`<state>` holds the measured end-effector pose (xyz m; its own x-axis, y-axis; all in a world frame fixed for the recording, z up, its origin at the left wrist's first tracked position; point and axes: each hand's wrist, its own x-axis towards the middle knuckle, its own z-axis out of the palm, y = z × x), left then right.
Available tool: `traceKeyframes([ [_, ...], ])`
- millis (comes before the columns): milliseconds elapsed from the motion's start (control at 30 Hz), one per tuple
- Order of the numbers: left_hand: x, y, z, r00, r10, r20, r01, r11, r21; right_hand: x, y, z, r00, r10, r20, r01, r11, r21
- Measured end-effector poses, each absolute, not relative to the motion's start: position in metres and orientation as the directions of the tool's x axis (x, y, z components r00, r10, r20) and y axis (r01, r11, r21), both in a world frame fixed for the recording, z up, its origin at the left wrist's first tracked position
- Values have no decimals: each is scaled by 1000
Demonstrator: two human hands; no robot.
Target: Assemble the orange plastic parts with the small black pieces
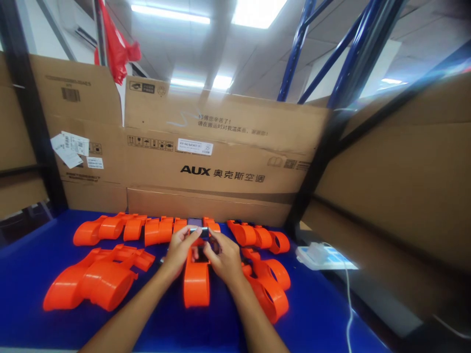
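Note:
My left hand point(181, 249) and my right hand point(223, 255) meet over the middle of the blue table. Between their fingertips is a small dark, flat-edged piece point(200, 232), too small to name. The left thumb presses on its near face, and the right fingers close around its other end. Just below them an orange plastic part with a ring-shaped end point(196, 287) stands toward me; its upper end is partly hidden by my hands. A dark rectangular item with a pale face point(195, 222) lies behind my fingertips.
Several orange ringed parts point(134, 228) line the back of the blue table point(158, 323). Larger ones point(106, 284) lie at left, others point(270, 294) at right. A white power strip point(326, 257) with a cable is at the right edge. Cardboard point(221, 157) walls the back.

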<state>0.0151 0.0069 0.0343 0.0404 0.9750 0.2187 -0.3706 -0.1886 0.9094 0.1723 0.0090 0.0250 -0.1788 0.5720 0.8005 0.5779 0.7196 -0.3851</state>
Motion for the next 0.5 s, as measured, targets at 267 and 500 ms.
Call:
traceKeyframes([
  [267,12,9,33,49,965,257,-319,-228,920,171,9,21,-210,566,797,544,745,-385],
  [500,11,11,32,53,967,249,-331,-218,918,170,11,20,-204,576,792,532,744,-404],
])
